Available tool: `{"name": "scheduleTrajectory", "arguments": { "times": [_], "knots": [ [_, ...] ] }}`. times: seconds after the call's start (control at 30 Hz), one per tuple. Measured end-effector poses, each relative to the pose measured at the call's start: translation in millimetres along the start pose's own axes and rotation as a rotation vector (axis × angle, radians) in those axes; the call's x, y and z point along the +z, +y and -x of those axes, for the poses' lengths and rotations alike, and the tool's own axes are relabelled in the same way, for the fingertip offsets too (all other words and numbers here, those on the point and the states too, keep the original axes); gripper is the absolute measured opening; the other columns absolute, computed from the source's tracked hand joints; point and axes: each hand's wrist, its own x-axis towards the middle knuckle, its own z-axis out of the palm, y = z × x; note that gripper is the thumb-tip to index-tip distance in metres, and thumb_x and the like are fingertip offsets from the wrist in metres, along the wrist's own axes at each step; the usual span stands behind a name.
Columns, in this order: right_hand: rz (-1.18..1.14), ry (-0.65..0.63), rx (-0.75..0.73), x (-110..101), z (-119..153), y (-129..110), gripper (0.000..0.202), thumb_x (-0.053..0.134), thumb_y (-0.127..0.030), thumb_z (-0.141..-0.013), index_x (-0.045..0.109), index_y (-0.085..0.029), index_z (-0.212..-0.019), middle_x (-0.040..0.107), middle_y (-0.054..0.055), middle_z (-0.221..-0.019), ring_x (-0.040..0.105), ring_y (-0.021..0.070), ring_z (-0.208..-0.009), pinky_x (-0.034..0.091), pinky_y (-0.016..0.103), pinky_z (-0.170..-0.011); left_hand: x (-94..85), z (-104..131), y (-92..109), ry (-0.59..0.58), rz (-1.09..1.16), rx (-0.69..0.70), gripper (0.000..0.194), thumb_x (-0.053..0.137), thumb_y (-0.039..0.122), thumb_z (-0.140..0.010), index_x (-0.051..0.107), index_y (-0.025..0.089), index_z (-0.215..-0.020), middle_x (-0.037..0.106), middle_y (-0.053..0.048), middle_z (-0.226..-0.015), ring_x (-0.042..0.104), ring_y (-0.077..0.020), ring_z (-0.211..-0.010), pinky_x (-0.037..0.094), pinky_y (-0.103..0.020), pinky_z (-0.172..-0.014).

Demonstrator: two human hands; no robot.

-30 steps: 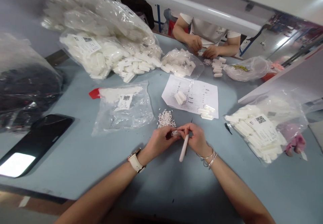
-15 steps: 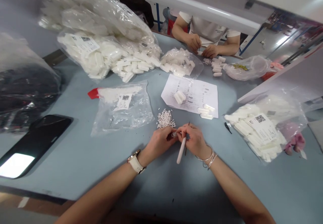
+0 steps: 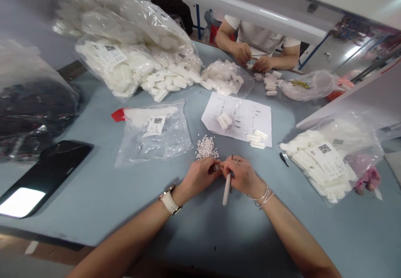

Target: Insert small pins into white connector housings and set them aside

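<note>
Small pale plastic part (image 3: 216, 167), pinched by the left hand (image 3: 199, 174) near the white pellet pile (image 3: 206, 147); the right hand (image 3: 242, 174) grasps a white-handled slender tool (image 3: 226, 192). Part likely light, stiff, slippery; best held by its edges.

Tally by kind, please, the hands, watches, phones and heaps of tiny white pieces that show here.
Hands: 4 (left hand, right hand, co-worker's two hands, one beside the other)
Watch: 1
Phone: 1
Heaps of tiny white pieces: 2 (near heap, far heap)
Total: 8
</note>
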Motion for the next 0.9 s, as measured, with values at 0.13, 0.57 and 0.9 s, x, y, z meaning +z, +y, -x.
{"name": "scheduleTrajectory", "arguments": {
  "times": [0.13,0.57,0.9],
  "knots": [
    [0.125,-0.044,-0.066,1.3,0.3,-3.4,0.017,0.047,-0.007,-0.078,0.046,-0.022,-0.069,0.059,0.001,-0.062,0.056,0.0162,-0.068,0.046,0.026,-0.063,-2.3,-1.2,2.4,-0.005,0.011,-0.050,0.008,0.060,0.020,-0.075,0.065,0.017,-0.081,0.065,0.001,-0.065,0.057,-0.0111,-0.057,0.044,-0.022,-0.058],
    [-0.252,0.265,0.394,6.6,-2.8,-0.5,0.017,0.050,-0.016,-0.079,0.040,-0.023,-0.069,0.070,0.003,-0.080,0.066,0.0164,-0.071,0.050,0.029,-0.066,2.5,3.8,1.6,0.010,-0.099,0.162,0.018,0.056,0.033,-0.081,0.057,0.017,-0.072,0.057,0.001,-0.059,0.052,-0.0115,-0.052,0.038,-0.023,-0.051],
    [-0.274,-0.008,0.339,11.9,-8.6,15.2,0.023,0.048,-0.004,-0.076,0.041,-0.022,-0.063,0.064,0.001,-0.073,0.065,0.0183,-0.091,0.049,0.030,-0.074,2.9,10.1,10.1,-0.193,-0.193,0.416,0.017,0.058,0.029,-0.081,0.055,0.017,-0.070,0.063,-0.002,-0.064,0.058,-0.0150,-0.059,0.039,-0.025,-0.053]
  ]
}}
